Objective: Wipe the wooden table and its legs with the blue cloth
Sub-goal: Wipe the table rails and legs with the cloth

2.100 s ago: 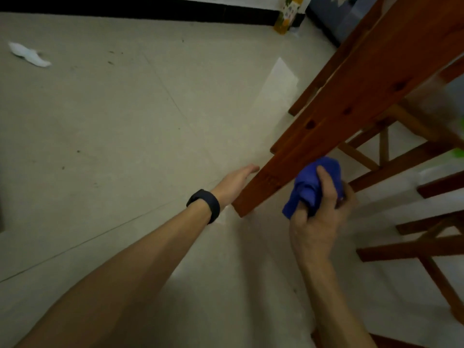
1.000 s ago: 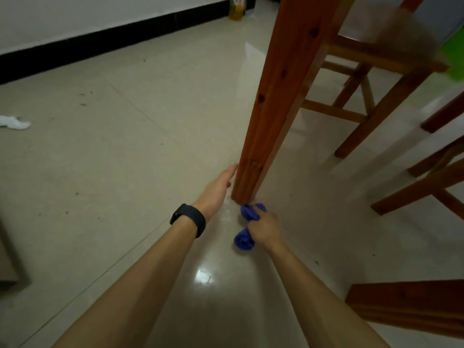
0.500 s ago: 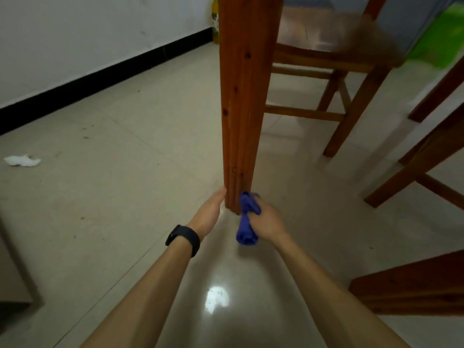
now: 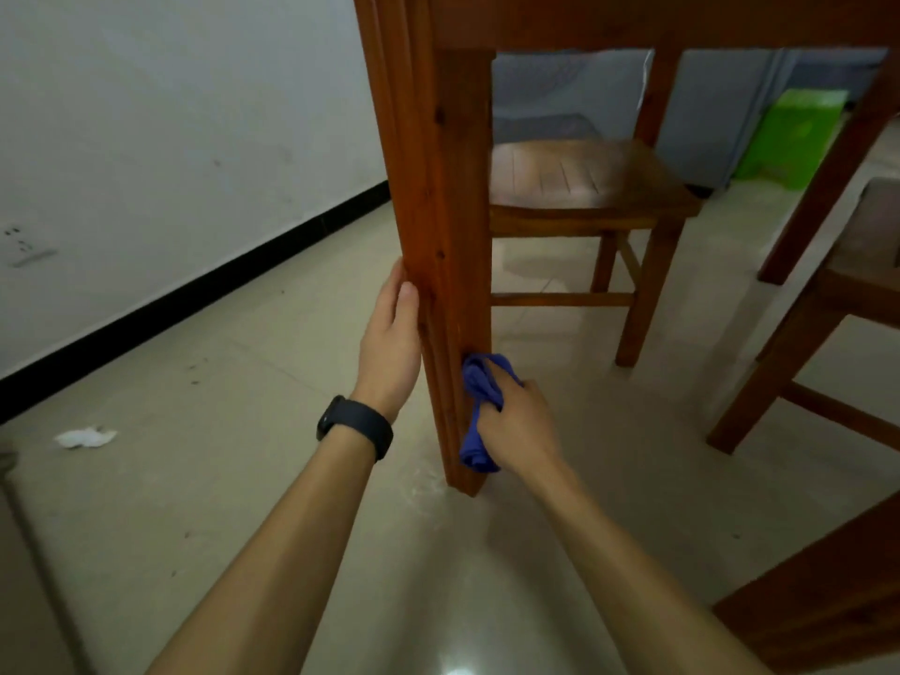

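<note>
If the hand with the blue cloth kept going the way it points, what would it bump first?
The table leg. The right hand points up and left at it, and the blue cloth it grips seems pressed against the wood.

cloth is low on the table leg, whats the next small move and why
Probably slide the blue cloth up the table leg. The right hand grips it bunched against the leg's lower part, near the foot, and most of the leg lies above. The left hand rests flat higher up.
</note>
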The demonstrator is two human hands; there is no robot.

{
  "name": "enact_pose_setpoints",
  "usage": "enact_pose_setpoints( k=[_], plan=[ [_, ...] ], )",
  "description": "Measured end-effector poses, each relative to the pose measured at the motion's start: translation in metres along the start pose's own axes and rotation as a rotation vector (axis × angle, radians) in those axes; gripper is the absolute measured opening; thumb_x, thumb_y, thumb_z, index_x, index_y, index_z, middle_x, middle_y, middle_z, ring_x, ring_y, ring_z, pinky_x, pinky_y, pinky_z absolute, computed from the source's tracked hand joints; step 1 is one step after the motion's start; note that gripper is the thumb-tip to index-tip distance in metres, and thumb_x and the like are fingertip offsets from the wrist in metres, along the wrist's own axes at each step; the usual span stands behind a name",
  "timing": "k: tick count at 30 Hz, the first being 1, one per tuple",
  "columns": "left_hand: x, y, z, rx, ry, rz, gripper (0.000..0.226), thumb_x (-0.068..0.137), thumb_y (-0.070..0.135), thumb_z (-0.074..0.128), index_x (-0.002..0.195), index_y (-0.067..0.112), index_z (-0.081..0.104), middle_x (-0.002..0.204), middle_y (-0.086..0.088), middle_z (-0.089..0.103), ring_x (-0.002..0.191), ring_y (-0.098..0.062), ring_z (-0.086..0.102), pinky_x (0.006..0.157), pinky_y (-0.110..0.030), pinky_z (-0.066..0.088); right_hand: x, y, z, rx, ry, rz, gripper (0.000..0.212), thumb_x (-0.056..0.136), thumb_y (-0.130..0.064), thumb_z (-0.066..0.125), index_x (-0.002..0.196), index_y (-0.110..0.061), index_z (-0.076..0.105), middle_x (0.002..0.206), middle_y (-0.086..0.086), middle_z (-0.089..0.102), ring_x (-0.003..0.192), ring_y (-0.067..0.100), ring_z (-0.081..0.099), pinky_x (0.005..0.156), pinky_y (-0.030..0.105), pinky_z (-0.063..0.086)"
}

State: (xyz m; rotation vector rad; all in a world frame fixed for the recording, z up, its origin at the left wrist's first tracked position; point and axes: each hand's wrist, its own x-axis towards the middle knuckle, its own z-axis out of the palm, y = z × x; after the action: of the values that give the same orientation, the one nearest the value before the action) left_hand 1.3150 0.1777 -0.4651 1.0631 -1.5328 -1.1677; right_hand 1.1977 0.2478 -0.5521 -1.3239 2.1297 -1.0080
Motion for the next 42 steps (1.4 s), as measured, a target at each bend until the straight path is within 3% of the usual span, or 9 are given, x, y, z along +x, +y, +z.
enact_pose_setpoints(
  k=[4,7,10,17,23,27,31,37,42],
  plan=[
    [0.007,0.017,-0.011,-0.103,-0.029,-0.084,0.043,0.106,0.048,0.023,0.131,0.035,0.055,0.125,0.016,0.061,0.114,-0.002,0.055,0.112,-0.043,0.034,-0.011,-0.049,-0.031,0.062,0.208,-0.404,0.067,0.097,-0.029,0.056,0.151,-0.046,0.021,0.12,-0.006,0.039,0.091,0.005,0.051,0.079,0.017,0.044],
    [0.001,0.02,-0.016,-0.182,-0.003,-0.131,0.036,0.105,0.048,0.027,0.105,0.04,0.062,0.109,0.016,0.065,0.11,-0.007,0.058,0.11,-0.048,0.038,-0.005,-0.083,-0.032,-0.21,0.35,-0.608,0.076,0.091,-0.03,0.063,0.152,-0.043,0.019,0.12,0.002,0.044,0.095,0.013,0.052,0.08,0.027,0.05],
    [-0.005,0.02,-0.015,-0.179,-0.046,-0.164,0.031,0.103,0.054,0.027,0.115,0.045,0.055,0.118,0.014,0.059,0.11,-0.008,0.055,0.107,-0.047,0.041,0.008,-0.094,-0.03,-0.407,0.37,-0.525,0.085,0.09,-0.031,0.064,0.151,-0.046,0.007,0.134,0.008,0.033,0.114,0.026,0.046,0.093,0.04,0.049],
    [-0.026,-0.002,-0.003,-0.188,-0.052,-0.099,0.026,0.095,0.057,0.042,0.113,0.046,0.057,0.108,0.013,0.067,0.096,-0.004,0.068,0.079,-0.026,0.056,0.002,-0.068,-0.02,-0.213,0.113,-0.412,0.083,0.093,-0.029,0.06,0.146,-0.054,0.001,0.145,0.001,0.021,0.123,0.02,0.043,0.101,0.04,0.048],
    [-0.017,0.0,-0.006,-0.225,0.013,0.015,0.027,0.093,0.037,0.062,0.118,0.026,0.061,0.109,0.003,0.07,0.094,-0.009,0.07,0.073,-0.023,0.057,0.006,-0.067,-0.035,0.301,-0.085,-0.274,0.068,0.081,-0.016,0.072,0.125,-0.06,0.044,0.131,-0.013,0.028,0.116,0.013,0.049,0.089,0.026,0.054],
    [-0.003,-0.003,0.001,-0.224,0.143,0.063,0.018,0.093,0.032,0.065,0.11,0.031,0.06,0.102,0.004,0.069,0.087,-0.015,0.07,0.067,-0.03,0.059,0.01,-0.072,-0.043,0.428,0.069,-0.29,0.045,0.083,-0.014,0.07,0.113,-0.047,0.06,0.131,-0.017,0.039,0.12,0.003,0.046,0.096,0.027,0.051],
    [0.0,-0.015,0.02,-0.191,0.259,0.054,0.019,0.096,0.029,0.062,0.109,0.04,0.055,0.103,0.012,0.065,0.089,-0.005,0.066,0.07,-0.018,0.055,0.013,-0.082,-0.044,0.512,0.103,-0.307,0.064,0.091,-0.024,0.067,0.14,-0.051,0.036,0.146,-0.019,0.04,0.13,0.001,0.043,0.105,0.032,0.045],
    [-0.007,-0.047,0.014,-0.125,0.252,-0.078,0.019,0.097,0.034,0.059,0.116,0.033,0.057,0.101,0.01,0.067,0.089,-0.006,0.066,0.065,-0.012,0.051,0.012,-0.086,-0.04,0.184,0.082,-0.31,0.085,0.094,-0.036,0.061,0.153,-0.048,0.001,0.16,-0.017,0.011,0.146,0.017,0.025,0.113,0.041,0.034],
    [0.011,-0.073,-0.025,0.552,-0.206,-0.271,0.019,0.094,0.037,0.06,0.113,0.033,0.059,0.105,0.004,0.067,0.092,-0.016,0.064,0.08,-0.034,0.054,0.009,-0.087,-0.034,0.092,0.098,-0.321,0.097,0.093,-0.031,0.062,0.148,-0.054,-0.014,0.161,-0.02,0.003,0.147,0.019,0.024,0.113,0.046,0.037]
  ],
)
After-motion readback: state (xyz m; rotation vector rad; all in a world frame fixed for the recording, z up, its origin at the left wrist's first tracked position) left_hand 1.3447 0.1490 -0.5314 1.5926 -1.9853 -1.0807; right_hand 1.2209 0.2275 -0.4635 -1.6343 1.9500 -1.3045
